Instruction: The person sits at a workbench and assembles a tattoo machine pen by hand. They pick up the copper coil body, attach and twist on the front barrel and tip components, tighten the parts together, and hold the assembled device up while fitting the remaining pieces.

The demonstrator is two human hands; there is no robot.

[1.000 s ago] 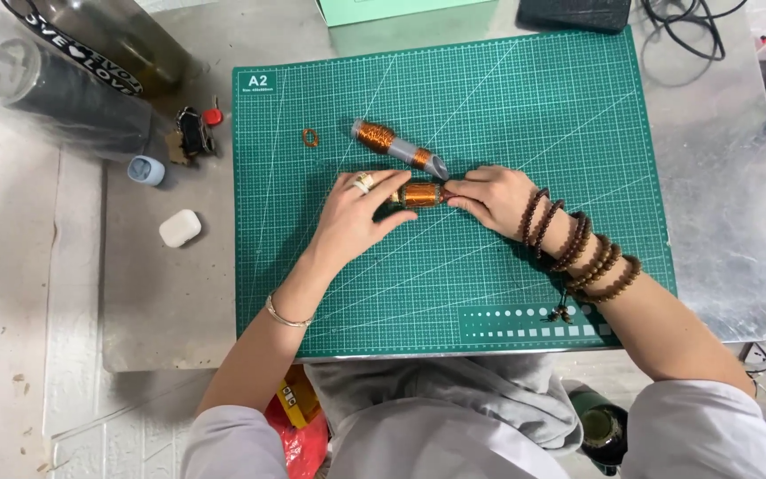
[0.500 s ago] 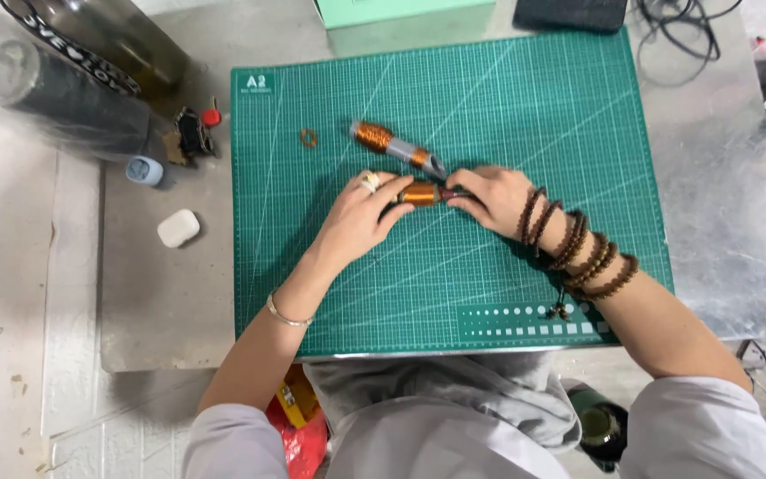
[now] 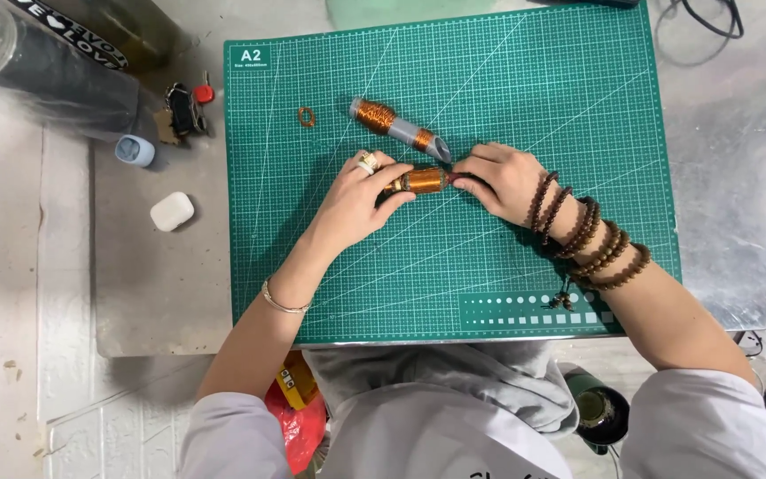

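View: A head-worn camera looked straight down at a person seated at a grey metal counter [image 3: 738, 177], both forearms stretched over a green cutting mat [image 3: 507, 80] printed with a white grid.

Left hand: The left hand [image 3: 352, 200], with a ring on one finger and a thin bracelet at the wrist, closed its fingers round one end of a small copper-wound coil [image 3: 418, 181], apparently to keep it steady.

Right hand: The right hand [image 3: 498, 177], with strings of brown wooden beads [image 3: 591, 239] wrapped round its wrist, pinched the coil's other end with narrow fingers. Whether it held a loose wire end there could not be told.

Held coil: It lay level between the two hands, just above or on the middle of the mat, gripped at both ends so the copper winding stayed exposed.

Second coil: A longer grey tube with copper windings [image 3: 398, 129] lay tilted on the mat just beyond the hands, untouched but within easy reach.

Small loop: A little copper-coloured ring [image 3: 306, 116] lay on the mat, to the left of that tube.

Off the mat, left: A white earbud case [image 3: 172, 211], a pale blue cap [image 3: 135, 151], a bunch of keys [image 3: 183, 106] and a dark bottle [image 3: 46, 66] lying on its side sat apart from the work.
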